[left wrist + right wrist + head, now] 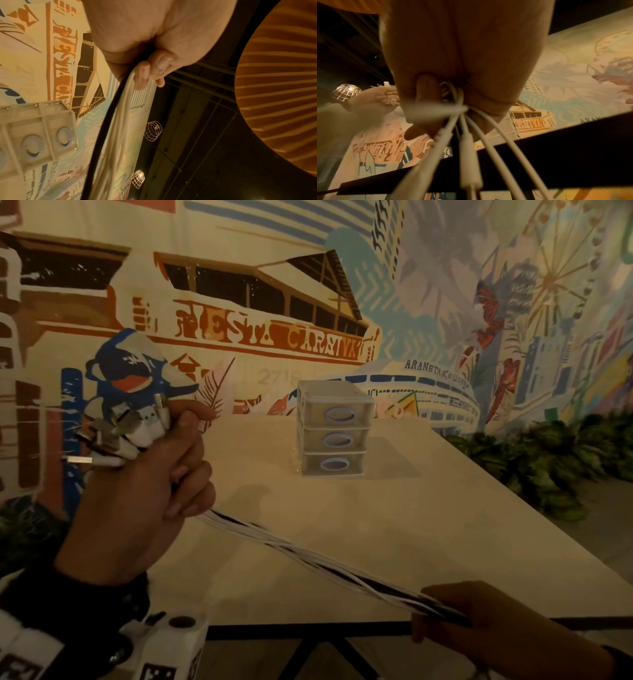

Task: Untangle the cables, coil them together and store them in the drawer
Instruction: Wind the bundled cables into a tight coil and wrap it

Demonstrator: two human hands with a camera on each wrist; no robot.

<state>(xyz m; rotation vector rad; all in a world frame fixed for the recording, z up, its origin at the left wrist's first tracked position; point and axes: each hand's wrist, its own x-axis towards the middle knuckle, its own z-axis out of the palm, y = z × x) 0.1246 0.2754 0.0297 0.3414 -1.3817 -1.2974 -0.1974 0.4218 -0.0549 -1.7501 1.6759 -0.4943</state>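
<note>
left hand (137,491) at nine o'clock clenches the plug ends of the cables (308,549); right hand (479,628) at five o'clock grips their far end, stretched over the table (411,542). drawers (334,429) stand shut at twelve o'clock. a loosened grip could let the cables twist and retangle.

The bundle of smooth white and black rubbery-looking cables (329,563) ends in glossy white plastic plugs with bright metal tips (120,433). The small three-drawer box of cloudy, translucent plastic (334,429) has a slight sheen and stands on a pale, matt, smooth tabletop (428,542) edged with a dark matt frame. Behind hangs a flat painted wall mural (274,302), and the wire-cage lamps (152,131) look like thin metal.
</note>
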